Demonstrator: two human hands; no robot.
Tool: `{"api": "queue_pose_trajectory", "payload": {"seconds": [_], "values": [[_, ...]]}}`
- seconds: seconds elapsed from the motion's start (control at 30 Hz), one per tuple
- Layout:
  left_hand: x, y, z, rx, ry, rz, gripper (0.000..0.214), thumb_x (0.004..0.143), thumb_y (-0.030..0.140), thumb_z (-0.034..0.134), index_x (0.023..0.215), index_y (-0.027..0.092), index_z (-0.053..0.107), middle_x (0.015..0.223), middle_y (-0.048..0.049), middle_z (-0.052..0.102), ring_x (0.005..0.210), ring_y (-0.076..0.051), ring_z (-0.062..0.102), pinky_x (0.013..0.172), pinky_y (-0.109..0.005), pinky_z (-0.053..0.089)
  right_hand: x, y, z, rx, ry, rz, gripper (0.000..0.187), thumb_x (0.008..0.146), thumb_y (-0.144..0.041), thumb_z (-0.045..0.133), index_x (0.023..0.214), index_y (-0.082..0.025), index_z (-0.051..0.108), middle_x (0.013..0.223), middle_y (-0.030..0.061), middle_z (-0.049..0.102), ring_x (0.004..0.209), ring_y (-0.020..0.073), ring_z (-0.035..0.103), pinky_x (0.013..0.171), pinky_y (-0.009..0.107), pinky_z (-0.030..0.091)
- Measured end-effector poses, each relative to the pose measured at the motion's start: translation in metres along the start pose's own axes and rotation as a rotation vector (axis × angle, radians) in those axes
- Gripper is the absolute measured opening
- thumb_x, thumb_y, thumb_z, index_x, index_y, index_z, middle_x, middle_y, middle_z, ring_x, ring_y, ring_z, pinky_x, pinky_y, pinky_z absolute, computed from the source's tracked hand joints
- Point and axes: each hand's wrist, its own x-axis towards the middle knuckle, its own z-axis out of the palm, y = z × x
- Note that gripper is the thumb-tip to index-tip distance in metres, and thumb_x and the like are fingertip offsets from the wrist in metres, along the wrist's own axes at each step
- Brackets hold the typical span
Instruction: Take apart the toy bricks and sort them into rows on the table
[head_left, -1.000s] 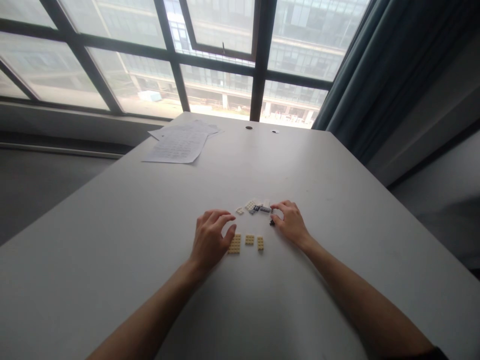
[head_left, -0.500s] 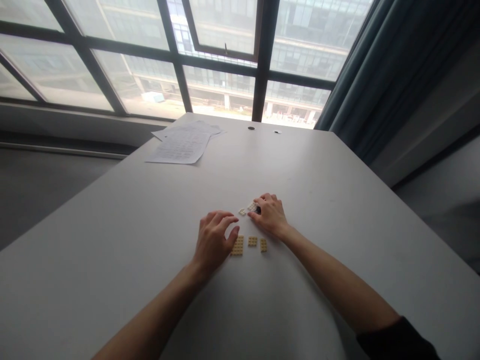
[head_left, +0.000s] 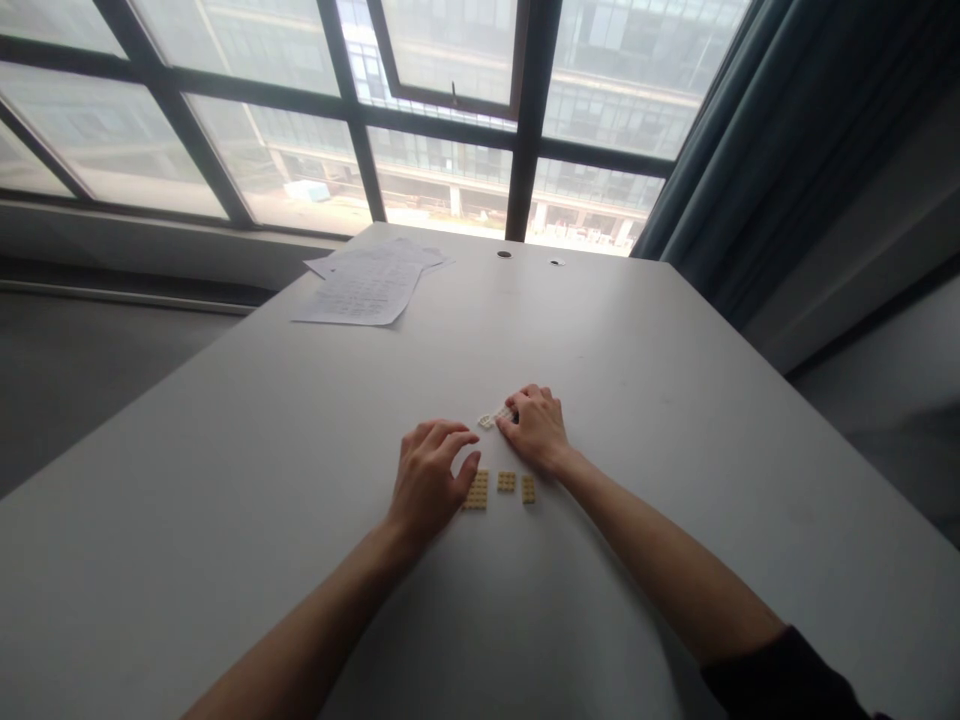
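Observation:
My left hand [head_left: 431, 468] rests on the table with thumb and fingers apart, holding nothing. Its thumb is beside a large tan studded toy-brick plate [head_left: 477, 490] and covers part of it. Two smaller tan plates lie to the right, one square-looking [head_left: 506, 482] and one upright oblong [head_left: 529, 489]. Farther back, my right hand [head_left: 536, 425] has its fingers closed on a white studded plate [head_left: 505, 412], mostly hidden under them. A small dark bit shows by the fingertips. A small white piece [head_left: 486, 421] lies right at the white plate's left end; whether they touch, I cannot tell.
Printed paper sheets [head_left: 367, 285] lie at the back left of the white table [head_left: 247, 440]. Two round holes, one dark [head_left: 505, 254] and one partly white [head_left: 556, 262], are near the far edge. Beyond stand a window and a blue-grey curtain [head_left: 720, 150].
My right hand has shifted slightly left with the white plate, closing the gap to the small white piece. My left hand and the tan plates have stayed in place.

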Motion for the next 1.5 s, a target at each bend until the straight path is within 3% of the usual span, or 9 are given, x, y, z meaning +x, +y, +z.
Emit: {"api": "queue_pose_trajectory", "payload": {"seconds": [0.27,0.43,0.53,0.73,0.9,1.07,1.23,1.37,1.5], "values": [[0.000,-0.001,0.001,0.003,0.006,0.011,0.012,0.084,0.024,0.057,0.091,0.021,0.066,0.099,-0.0058,0.066,0.099,-0.024,0.055,0.090,-0.041,0.039,-0.004,-0.002,-0.004,0.096,0.013,-0.019,0.022,0.086,-0.028,0.057,0.105,-0.018,0.063,0.113,0.0093,0.056,0.107,0.0247,0.045,0.092,0.038,0.036],[0.000,-0.002,0.001,-0.006,0.015,0.020,0.013,0.084,0.024,0.057,0.093,0.020,0.065,0.099,-0.0063,0.066,0.099,-0.024,0.056,0.092,-0.041,0.039,-0.015,-0.004,-0.012,0.348,0.080,-0.035,0.023,0.085,-0.024,0.057,0.107,-0.020,0.063,0.113,0.0080,0.057,0.110,0.0222,0.045,0.097,0.037,0.036],[0.000,-0.001,0.000,-0.028,0.069,0.047,0.019,0.085,0.026,0.057,0.102,0.020,0.063,0.100,-0.0070,0.066,0.098,-0.023,0.056,0.091,-0.040,0.041,-0.030,-0.008,-0.018,0.698,0.031,-0.001,0.024,0.082,-0.026,0.060,0.104,-0.021,0.065,0.110,0.0066,0.058,0.102,0.0204,0.051,0.090,0.035,0.042],[-0.001,0.019,-0.008,-0.184,0.213,0.143,0.036,0.084,0.033,0.064,0.118,0.026,0.056,0.108,-0.0064,0.063,0.103,-0.022,0.056,0.090,-0.038,0.046,-0.072,-0.027,-0.036,1.744,-0.297,0.313,0.029,0.079,-0.041,0.066,0.100,-0.022,0.066,0.102,0.0049,0.063,0.078,0.0141,0.053,0.067,0.026,0.044],[-0.003,0.032,-0.010,-0.232,0.232,0.164,0.021,0.087,0.025,0.059,0.107,0.026,0.063,0.099,-0.0043,0.067,0.100,-0.021,0.058,0.088,-0.038,0.048,-0.091,-0.037,-0.047,2.044,-0.419,0.416,0.021,0.079,-0.039,0.066,0.090,-0.021,0.067,0.092,0.0031,0.064,0.075,0.0129,0.053,0.063,0.023,0.042],[-0.001,0.033,-0.010,-0.251,0.281,0.154,0.012,0.086,0.024,0.060,0.096,0.026,0.067,0.089,-0.0025,0.069,0.091,-0.019,0.061,0.082,-0.036,0.050,-0.095,-0.038,-0.043,2.035,-0.413,0.523,0.018,0.078,-0.037,0.066,0.087,-0.021,0.065,0.090,0.0038,0.065,0.074,0.0146,0.054,0.063,0.025,0.043],[-0.001,0.034,-0.011,-0.269,0.237,0.204,0.012,0.084,0.023,0.063,0.094,0.026,0.066,0.088,-0.0018,0.069,0.091,-0.018,0.061,0.082,-0.035,0.049,-0.098,-0.028,-0.040,1.899,-0.374,0.369,0.023,0.078,-0.041,0.067,0.090,-0.021,0.067,0.087,0.0028,0.063,0.075,0.0138,0.054,0.065,0.025,0.043],[-0.002,0.031,-0.011,-0.251,0.220,0.250,0.014,0.081,0.020,0.066,0.094,0.026,0.065,0.091,-0.0018,0.068,0.092,-0.018,0.060,0.083,-0.035,0.048,-0.099,0.000,-0.055,1.386,-0.246,0.110,0.027,0.083,-0.041,0.063,0.102,-0.022,0.066,0.096,0.0040,0.061,0.081,0.0163,0.055,0.074,0.030,0.045],[-0.002,0.027,-0.010,-0.226,0.213,0.240,0.014,0.081,0.020,0.065,0.094,0.025,0.064,0.092,-0.0023,0.068,0.093,-0.019,0.060,0.083,-0.036,0.047,-0.103,0.029,-0.070,0.553,-0.069,-0.146,0.025,0.083,-0.028,0.062,0.108,-0.023,0.065,0.112,0.0076,0.057,0.105,0.0244,0.049,0.094,0.042,0.039]]}}
